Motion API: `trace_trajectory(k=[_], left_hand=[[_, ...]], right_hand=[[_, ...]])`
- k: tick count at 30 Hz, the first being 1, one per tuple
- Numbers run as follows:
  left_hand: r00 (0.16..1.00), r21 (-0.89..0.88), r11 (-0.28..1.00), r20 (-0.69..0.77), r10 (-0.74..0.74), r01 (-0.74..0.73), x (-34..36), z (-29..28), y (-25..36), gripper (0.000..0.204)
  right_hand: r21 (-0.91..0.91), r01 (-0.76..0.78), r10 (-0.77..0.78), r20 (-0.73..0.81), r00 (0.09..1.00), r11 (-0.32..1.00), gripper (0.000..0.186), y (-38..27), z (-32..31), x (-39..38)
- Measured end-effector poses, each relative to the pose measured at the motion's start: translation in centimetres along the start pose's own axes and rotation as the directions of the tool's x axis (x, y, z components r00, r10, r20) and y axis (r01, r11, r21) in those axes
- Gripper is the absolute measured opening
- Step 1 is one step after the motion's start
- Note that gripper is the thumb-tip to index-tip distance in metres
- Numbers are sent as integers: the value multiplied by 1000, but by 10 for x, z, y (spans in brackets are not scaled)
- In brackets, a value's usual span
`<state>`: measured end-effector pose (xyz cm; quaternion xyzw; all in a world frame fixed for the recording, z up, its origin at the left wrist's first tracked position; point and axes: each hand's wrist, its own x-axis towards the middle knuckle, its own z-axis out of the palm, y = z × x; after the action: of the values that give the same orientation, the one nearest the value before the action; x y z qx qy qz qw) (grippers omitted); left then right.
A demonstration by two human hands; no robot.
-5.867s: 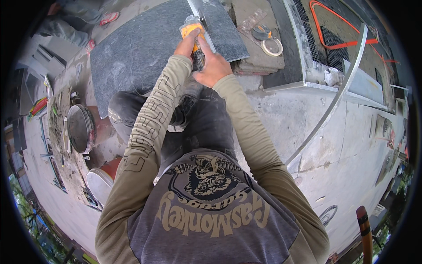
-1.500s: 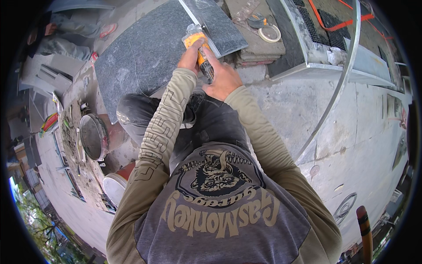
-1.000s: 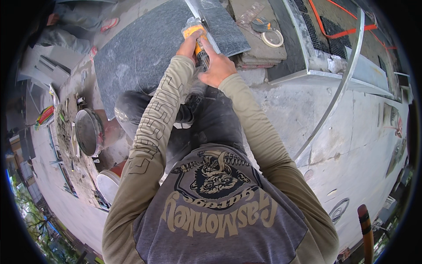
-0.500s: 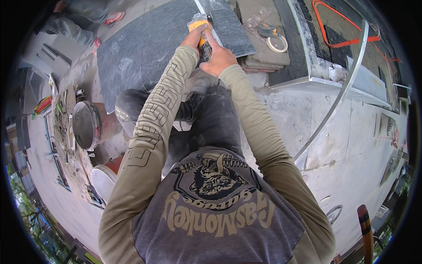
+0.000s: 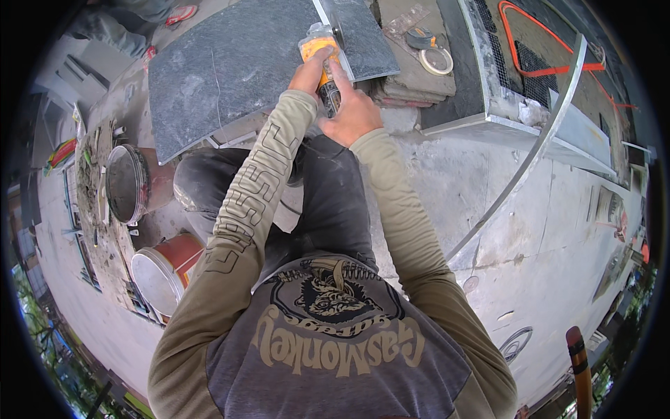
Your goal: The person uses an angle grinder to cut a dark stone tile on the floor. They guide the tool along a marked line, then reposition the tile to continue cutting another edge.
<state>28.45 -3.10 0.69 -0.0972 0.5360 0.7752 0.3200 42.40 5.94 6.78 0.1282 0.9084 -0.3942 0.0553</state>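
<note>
My left hand (image 5: 308, 75) is wrapped round the upper body of a yellow-and-black power cutting tool (image 5: 317, 49), thumb on top. My right hand (image 5: 349, 112) grips the same tool farther back, its index finger stretched along the side. The tool's clear-grey head and dark disc sit against a pale metal straightedge (image 5: 318, 10) lying across a large dark grey stone slab (image 5: 209, 73). Dust marks the slab, and a thin light line runs down its left part. The disc's lower edge is hidden, so I cannot tell whether it touches the stone.
Stacked grey boards (image 5: 412, 87) at right carry a tape measure (image 5: 421, 38) and tape roll (image 5: 435, 61). A metal-edged trough (image 5: 516, 119), orange hose (image 5: 530, 72) and long curved strip (image 5: 502, 195) lie right. Two buckets (image 5: 125, 185) (image 5: 157, 279) stand left; another person's legs (image 5: 118, 28) show upper left.
Both hands and the tool have shifted slightly back and forth along the straightedge, still gripping. My legs have shifted a little, and more of the slab's near edge shows now.
</note>
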Motion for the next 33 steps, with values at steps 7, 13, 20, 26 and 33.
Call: trace_trajectory(k=[7,13,20,26,33], left_hand=[[999,-4,1000,-35,4,-5,-9,8,-6,43],[1000,2,1000,-9,-14,14,10,-1,-1,44],[998,30,1000,-61,-1,3,29,2,15,44],[996,60,998,-89,-30,35,42,2,24,49],[995,108,994,-100,-1,12,61,-2,31,57]], right_hand=[[41,2,-2,-3,1000,999,111,4,-3,-8],[30,-12,11,15,1000,999,112,1,-1,6],[7,38,-37,-48,998,999,113,2,2,33],[-20,21,-21,-25,999,1000,113,-5,-3,47],[-40,38,-39,-30,999,998,114,-5,-4,63]])
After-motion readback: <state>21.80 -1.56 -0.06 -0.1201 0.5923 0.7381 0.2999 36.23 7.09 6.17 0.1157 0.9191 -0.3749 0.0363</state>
